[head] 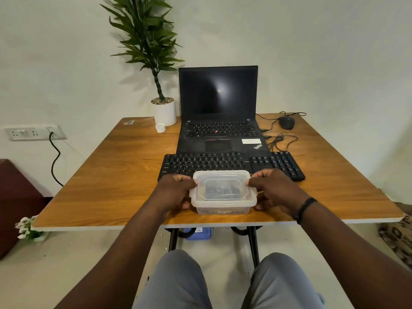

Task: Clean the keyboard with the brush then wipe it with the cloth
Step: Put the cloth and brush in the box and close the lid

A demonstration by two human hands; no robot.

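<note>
Both hands clasp the lidded clear box (223, 192), left hand (176, 190) at 9 o'clock, right hand (272, 188) at 3, with the keyboard (229, 163) lying crosswise at 12 o'clock just beyond.

My one wide head view looks forward and down from above the knees, close over the desk (111, 186) near edge, facing the laptop (218, 108) and wall behind.
</note>
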